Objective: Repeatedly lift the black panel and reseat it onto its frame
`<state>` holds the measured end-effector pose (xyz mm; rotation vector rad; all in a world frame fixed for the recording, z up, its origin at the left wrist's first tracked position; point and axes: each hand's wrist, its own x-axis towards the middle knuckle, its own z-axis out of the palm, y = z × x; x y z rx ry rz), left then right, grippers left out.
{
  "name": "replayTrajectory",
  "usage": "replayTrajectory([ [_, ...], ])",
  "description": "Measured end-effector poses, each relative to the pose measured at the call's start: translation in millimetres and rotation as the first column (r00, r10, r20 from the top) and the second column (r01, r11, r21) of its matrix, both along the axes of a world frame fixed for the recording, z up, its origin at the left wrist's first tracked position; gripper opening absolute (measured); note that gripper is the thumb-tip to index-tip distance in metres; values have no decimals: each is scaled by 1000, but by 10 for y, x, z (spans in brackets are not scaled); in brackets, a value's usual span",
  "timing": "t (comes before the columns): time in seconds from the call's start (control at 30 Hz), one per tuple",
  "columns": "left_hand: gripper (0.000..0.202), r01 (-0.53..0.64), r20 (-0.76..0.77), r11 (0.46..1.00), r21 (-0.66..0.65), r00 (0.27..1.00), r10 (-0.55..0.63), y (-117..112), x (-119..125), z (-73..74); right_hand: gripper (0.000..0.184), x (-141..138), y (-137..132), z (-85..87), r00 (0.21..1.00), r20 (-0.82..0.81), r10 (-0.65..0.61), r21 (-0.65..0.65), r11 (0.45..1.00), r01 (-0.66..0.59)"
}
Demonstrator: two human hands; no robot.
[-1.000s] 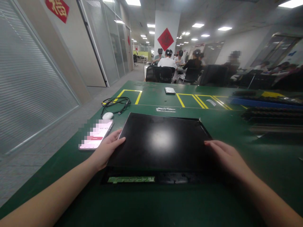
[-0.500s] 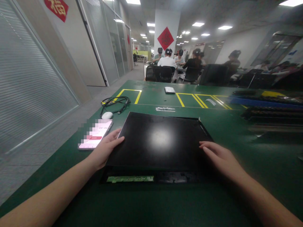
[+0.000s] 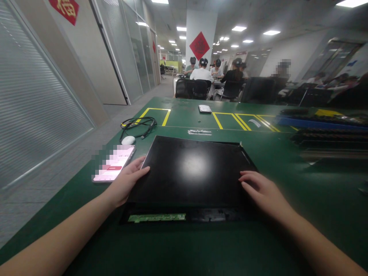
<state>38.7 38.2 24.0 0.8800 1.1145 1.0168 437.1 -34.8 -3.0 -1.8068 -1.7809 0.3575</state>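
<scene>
A flat black screen panel [image 3: 175,172] with a bright reflection in its middle lies tilted over a black frame [image 3: 212,215]. A narrow green circuit board [image 3: 156,217] shows along the frame's near edge. My left hand [image 3: 129,180] grips the panel's left edge, thumb on top and fingers going underneath. At the panel's right edge is my right hand [image 3: 260,188], its thumb and fingertips close together on that edge. The panel's underside is hidden.
Left of the panel are a phone [image 3: 115,165] with its screen lit, a white mouse [image 3: 128,140] and a coiled black cable [image 3: 138,126]. A hard drive [image 3: 205,109] lies farther back. Stacked dark parts [image 3: 327,140] are at the right. Several people sit beyond the green table [image 3: 184,249].
The fingers of my right hand have shifted slightly and look more curled at the panel's edge. My left hand keeps its hold. The whole view has moved a little.
</scene>
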Motion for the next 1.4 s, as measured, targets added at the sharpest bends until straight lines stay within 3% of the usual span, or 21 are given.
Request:
replayTrajectory([
  [0.17, 63, -2, -1, 1000, 4, 1000, 2, -5, -3, 2, 24, 29, -1, 38, 999, -41, -18, 12, 1000, 19],
  [0.27, 63, -23, 2, 1000, 4, 1000, 23, -12, 6, 17, 30, 157, 7, 98, 979, -84, -187, -13, 982, 187],
  [0.33, 61, -31, 5, 1000, 3, 1000, 31, -16, 13, 26, 33, 282, 24, 124, 938, -52, -344, -31, 939, 343],
  [0.4, 60, -26, 8, 1000, 2, 1000, 26, -17, 19, 30, 35, 402, 52, 115, 915, 2, -403, -30, 915, 403],
  [0.6, 56, -44, 9, 999, 2, 999, 44, -15, 38, 34, 34, 542, 148, -55, 947, 153, -283, -22, 957, 290],
  [0.8, 60, -47, 16, 999, -19, 999, 47, -14, 48, 44, 38, 537, 160, -127, 943, 197, -268, -26, 960, 279],
  [1.17, 52, 11, 8, 999, 31, 1000, -11, -8, -2, -40, 36, 623, 165, -150, 944, 47, -326, -132, 935, 329],
  [1.4, 53, -66, -19, 996, 57, 998, 67, -26, 33, -40, 38, 654, 174, -185, 931, -19, -364, -180, 917, 355],
])
